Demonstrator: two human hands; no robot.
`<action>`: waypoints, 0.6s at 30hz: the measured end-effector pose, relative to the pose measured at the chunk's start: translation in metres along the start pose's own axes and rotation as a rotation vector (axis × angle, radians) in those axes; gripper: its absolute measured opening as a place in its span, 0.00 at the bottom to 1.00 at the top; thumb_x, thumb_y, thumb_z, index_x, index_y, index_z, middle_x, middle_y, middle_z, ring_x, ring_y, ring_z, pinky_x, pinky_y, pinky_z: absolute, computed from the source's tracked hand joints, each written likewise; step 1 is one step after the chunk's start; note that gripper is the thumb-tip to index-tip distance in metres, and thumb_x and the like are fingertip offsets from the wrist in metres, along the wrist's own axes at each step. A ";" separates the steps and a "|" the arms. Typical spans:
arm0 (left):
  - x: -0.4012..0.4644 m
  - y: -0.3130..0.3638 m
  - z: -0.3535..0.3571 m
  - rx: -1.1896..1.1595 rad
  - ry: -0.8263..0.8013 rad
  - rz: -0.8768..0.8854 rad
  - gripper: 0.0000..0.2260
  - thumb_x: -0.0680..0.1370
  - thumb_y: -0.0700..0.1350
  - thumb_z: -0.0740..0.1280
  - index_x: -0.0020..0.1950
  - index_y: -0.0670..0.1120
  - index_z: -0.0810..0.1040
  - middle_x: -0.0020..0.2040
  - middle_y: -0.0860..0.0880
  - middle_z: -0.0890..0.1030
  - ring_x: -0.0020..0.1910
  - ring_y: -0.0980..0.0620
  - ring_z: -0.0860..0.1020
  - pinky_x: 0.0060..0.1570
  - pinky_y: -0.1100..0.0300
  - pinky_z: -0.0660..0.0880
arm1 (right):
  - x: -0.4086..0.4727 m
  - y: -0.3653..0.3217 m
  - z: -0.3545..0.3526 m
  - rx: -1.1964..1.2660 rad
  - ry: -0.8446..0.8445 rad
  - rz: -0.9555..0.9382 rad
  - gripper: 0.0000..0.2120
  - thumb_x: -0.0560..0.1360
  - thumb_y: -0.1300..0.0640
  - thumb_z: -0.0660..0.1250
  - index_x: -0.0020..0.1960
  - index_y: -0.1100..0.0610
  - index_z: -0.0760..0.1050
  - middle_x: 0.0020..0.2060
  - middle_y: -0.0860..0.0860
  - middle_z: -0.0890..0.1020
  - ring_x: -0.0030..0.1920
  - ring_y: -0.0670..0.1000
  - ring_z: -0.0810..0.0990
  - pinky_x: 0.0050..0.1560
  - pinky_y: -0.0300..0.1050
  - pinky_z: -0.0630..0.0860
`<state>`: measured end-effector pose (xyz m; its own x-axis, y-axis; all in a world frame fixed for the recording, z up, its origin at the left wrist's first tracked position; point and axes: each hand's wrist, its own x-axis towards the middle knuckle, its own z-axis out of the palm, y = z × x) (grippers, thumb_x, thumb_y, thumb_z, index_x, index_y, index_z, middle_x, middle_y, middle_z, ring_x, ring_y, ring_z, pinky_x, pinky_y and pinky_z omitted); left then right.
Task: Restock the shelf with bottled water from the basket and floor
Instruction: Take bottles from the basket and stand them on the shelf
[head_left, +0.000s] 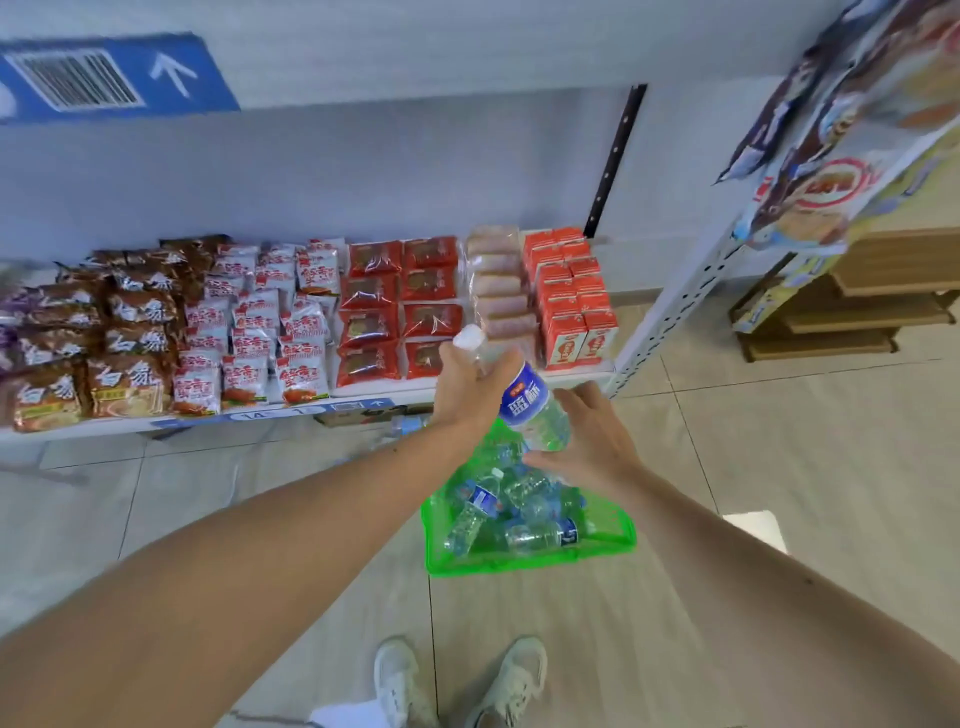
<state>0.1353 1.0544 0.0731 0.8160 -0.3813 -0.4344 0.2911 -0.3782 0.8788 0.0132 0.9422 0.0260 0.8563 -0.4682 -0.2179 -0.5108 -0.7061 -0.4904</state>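
Tilting with its white cap up and to the left, a water bottle (524, 400) with a blue label is held above the green basket (597, 540), in front of the shelf's front edge. The left hand (467, 384) grips it round the neck and shoulder, fingers curled about the clear plastic just below the cap. The right hand (592, 441) sits at the bottle's lower end, fingers spread and fairly straight, the thumb reaching under the base; whether the palm actually touches the bottle cannot be told.

Directly below, the basket stands on the tiled floor (779, 467) and holds a loose heap of more bottles (519, 514), lying on their sides and crossing one another. Another bottle or two shows dimly on the floor under the shelf, too blurred to make out clearly.

The shelf (104, 428) behind is packed in rows: brown noodle packs (124, 358) at the left, white and red snack bags (270, 332) next, red wrapped packets (400, 306), pale wrapped cakes (496, 286), and red drink cartons (571, 301) at the right end. A blue sign with a white arrow (114, 78) sits on the panel above. Two pale shoes (457, 680) show at the bottom edge.
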 end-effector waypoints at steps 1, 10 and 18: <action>-0.009 0.019 -0.004 0.010 -0.064 0.075 0.26 0.69 0.57 0.72 0.59 0.46 0.66 0.54 0.47 0.79 0.52 0.49 0.80 0.51 0.49 0.79 | -0.002 -0.009 -0.017 0.006 -0.016 -0.011 0.44 0.61 0.40 0.77 0.72 0.51 0.66 0.65 0.51 0.69 0.64 0.52 0.71 0.62 0.48 0.72; -0.061 0.174 -0.050 0.116 -0.465 0.513 0.20 0.75 0.41 0.71 0.64 0.42 0.69 0.56 0.46 0.80 0.55 0.51 0.80 0.55 0.59 0.77 | -0.030 -0.085 -0.172 0.294 -0.189 -0.111 0.36 0.64 0.52 0.81 0.67 0.45 0.68 0.58 0.45 0.80 0.54 0.41 0.80 0.53 0.36 0.77; -0.088 0.280 -0.082 0.108 -0.595 0.739 0.14 0.79 0.45 0.64 0.65 0.46 0.72 0.57 0.51 0.80 0.54 0.56 0.80 0.47 0.64 0.78 | -0.040 -0.155 -0.246 0.411 -0.026 -0.132 0.20 0.63 0.55 0.81 0.52 0.47 0.79 0.46 0.39 0.85 0.48 0.39 0.82 0.51 0.36 0.78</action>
<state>0.1859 1.0510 0.3732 0.3782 -0.9104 0.1679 -0.2683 0.0659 0.9611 0.0397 0.9393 0.3185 0.9167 -0.3708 -0.1489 -0.3283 -0.4866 -0.8096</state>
